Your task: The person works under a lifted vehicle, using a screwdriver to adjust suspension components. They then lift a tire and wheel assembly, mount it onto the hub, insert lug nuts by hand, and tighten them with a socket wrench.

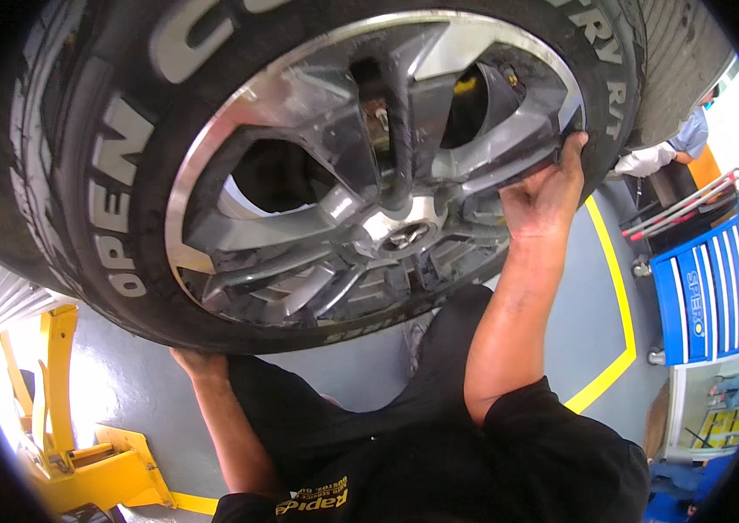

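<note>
A large car wheel (409, 209), a black tyre (99, 166) with raised pale lettering on a grey and silver alloy rim, fills the upper middle of the view. Its face is tilted toward me. My right hand (548, 187) is closed around the rim's edge and a spoke at the wheel's right side, thumb upward. At the lower left, my left hand (201, 363) holds the tyre from beneath, with most of its fingers hidden by it. Between the spokes, parts behind the wheel show, among them a small yellow patch.
Yellow lift equipment (99, 471) stands at lower left. A blue tool cabinet (709, 292) with several drawers is at right, red-handled gear above it. Another person's arm (692, 139) shows at upper right. A yellow line (618, 288) crosses the grey floor (583, 296). My knees are below the wheel.
</note>
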Tool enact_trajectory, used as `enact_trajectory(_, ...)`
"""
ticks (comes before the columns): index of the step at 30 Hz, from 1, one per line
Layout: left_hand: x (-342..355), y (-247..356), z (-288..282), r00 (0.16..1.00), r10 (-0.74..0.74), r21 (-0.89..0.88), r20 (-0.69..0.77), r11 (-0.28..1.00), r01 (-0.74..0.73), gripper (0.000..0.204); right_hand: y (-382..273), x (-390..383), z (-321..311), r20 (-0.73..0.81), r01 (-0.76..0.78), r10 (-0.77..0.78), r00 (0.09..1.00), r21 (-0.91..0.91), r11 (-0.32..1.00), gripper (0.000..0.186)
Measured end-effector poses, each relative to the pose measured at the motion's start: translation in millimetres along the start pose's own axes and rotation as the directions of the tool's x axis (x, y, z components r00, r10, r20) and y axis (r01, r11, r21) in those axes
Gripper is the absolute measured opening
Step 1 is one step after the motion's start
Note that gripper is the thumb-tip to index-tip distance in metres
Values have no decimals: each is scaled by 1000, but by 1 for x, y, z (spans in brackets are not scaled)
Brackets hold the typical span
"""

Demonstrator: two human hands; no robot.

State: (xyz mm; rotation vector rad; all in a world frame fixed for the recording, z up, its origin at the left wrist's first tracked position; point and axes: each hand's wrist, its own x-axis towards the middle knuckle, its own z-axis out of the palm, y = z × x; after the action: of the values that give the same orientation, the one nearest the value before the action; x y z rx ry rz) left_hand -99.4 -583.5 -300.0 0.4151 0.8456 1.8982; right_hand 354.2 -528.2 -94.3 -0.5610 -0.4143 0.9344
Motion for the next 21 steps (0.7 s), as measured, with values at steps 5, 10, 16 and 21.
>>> enact_trajectory(5, 18, -3, -5, 970, -42, -2, 239, 999, 44, 45, 4, -5, -7, 46, 115, -117, 992, 35, 993, 33)
enact_trajectory(10, 34, -16, -10, 994, 6, 20, 107, 1000, -8, 51, 10, -12, -13, 111, 115, -106, 988, -77, 990, 35)
enact_trajectory(16, 46, -27, -31, 883, 304, 608, 358, 642, -468, 60, 12, -2, -10, -57, 75, -86, 995, -173, 982, 32)
enact_trajectory(21, 37, -17, -49, 954, 85, 17, 288, 995, -94, 63, 10, 7, -7, -79, -15, 0, 997, -196, 981, 33)
